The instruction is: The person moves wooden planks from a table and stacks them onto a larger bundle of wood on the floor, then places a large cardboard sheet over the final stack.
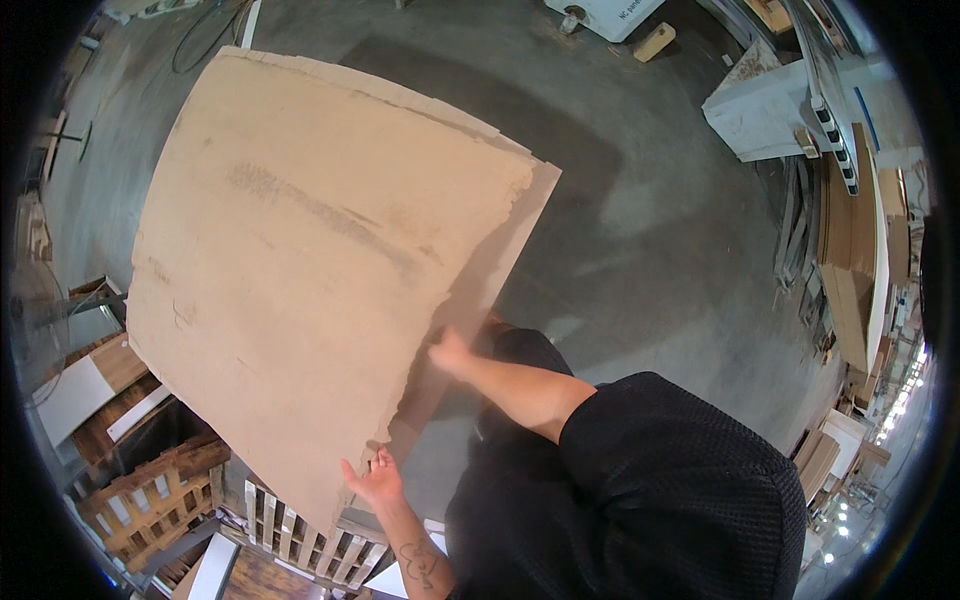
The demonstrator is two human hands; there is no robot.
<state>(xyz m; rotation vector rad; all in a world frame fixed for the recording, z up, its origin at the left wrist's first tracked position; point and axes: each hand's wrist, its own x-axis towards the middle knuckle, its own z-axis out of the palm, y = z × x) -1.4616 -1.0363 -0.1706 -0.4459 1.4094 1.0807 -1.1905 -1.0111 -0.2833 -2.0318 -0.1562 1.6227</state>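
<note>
- Big tan fibreboard sheet (310,270) is off the ground and tilted, filling the view from 9 to 12 o'clock; its lower corner hangs over the wooden pallets (300,535) at 7 o'clock.
- Judging by that, the lift is done; the sheet is not set down anywhere yet.
- A second, thinner layer shows along the right edge, about 1 o'clock from the hands.
- Left hand (372,482) at 6 o'clock: palm up under the bottom edge, fingers curled on the sheet, forearm rising from the lower edge.
- Right hand (452,350) near centre: arm stretched forward, fingers on the sheet's right edge; blurred, looks like a grasp.
- Bare concrete floor (640,230) lies beyond.
</note>
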